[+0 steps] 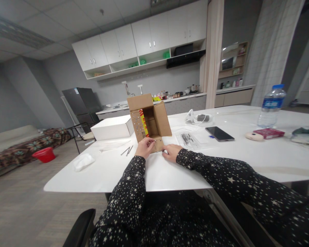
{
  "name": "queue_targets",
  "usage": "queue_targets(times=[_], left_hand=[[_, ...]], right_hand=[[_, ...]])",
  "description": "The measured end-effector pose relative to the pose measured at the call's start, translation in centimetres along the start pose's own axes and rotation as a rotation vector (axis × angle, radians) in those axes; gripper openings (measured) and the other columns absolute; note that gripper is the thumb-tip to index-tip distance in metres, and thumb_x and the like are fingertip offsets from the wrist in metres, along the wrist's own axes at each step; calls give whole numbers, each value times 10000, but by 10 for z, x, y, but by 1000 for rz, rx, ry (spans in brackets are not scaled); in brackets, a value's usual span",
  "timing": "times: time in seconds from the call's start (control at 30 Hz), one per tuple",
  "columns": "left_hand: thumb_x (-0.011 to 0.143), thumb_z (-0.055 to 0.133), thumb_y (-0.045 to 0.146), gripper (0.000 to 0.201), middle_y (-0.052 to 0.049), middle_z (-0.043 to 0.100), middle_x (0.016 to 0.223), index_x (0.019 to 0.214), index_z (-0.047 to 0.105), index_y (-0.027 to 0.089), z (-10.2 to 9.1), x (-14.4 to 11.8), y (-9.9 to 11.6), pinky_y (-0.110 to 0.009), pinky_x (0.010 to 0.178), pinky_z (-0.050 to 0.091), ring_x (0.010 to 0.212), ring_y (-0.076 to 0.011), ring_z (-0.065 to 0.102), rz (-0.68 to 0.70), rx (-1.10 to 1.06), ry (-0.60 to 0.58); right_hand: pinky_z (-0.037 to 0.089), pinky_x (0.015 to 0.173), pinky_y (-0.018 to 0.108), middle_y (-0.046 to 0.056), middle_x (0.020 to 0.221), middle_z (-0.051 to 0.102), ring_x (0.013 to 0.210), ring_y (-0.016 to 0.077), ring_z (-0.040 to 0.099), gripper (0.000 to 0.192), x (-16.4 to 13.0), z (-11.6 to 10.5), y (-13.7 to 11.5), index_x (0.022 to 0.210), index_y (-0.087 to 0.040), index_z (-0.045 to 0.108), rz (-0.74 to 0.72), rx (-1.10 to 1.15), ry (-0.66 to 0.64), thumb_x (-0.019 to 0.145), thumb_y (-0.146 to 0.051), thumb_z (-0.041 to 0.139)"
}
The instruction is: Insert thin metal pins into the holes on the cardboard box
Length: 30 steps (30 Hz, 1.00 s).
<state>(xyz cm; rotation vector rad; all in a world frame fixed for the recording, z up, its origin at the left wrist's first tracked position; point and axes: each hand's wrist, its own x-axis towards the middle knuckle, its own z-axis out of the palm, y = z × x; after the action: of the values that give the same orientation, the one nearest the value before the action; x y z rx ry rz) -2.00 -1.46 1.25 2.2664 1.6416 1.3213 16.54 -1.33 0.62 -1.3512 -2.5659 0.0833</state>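
Nearest us, our star-patterned sleeves run out over the near edge of the white table. Our left hand has its fingers pinched together on the near flap of the cardboard box; our right hand lies just right of that flap, fingers flat and together on the table. The box lies on its side, open toward us. Left of it sit two nails and a white box; to the right, a phone and, far right, a water bottle.
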Motion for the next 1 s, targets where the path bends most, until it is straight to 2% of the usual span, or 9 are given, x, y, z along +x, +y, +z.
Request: queue_targets(times=[0.13, 0.6, 1.0], left_hand=[[782, 544, 330, 187, -14, 661, 773, 847, 642, 185, 1, 0, -3, -236, 627, 454, 617, -107, 532, -11, -12, -66], [734, 576, 334, 154, 18, 600, 644, 770, 601, 186, 3, 0, -5, -221, 574, 427, 562, -99, 504, -43, 1, -155], [707, 619, 306, 148, -5, 633, 665, 673, 623, 162, 8, 1, -12, -225, 572, 411, 574, -98, 506, 43, 69, -233]], right_hand=[[430, 693, 304, 81, 994, 668, 896, 231, 618, 336, 2, 2, 1, 1063, -246, 615, 1, 5, 0, 831, -380, 413], [430, 671, 306, 81, 974, 671, 876, 236, 622, 334, 3, 6, 3, 1047, -252, 615, -18, 6, 31, 822, -393, 412], [440, 683, 312, 78, 954, 676, 887, 239, 621, 337, 1, 2, 1, 1045, -242, 616, -24, 13, 27, 820, -384, 409]])
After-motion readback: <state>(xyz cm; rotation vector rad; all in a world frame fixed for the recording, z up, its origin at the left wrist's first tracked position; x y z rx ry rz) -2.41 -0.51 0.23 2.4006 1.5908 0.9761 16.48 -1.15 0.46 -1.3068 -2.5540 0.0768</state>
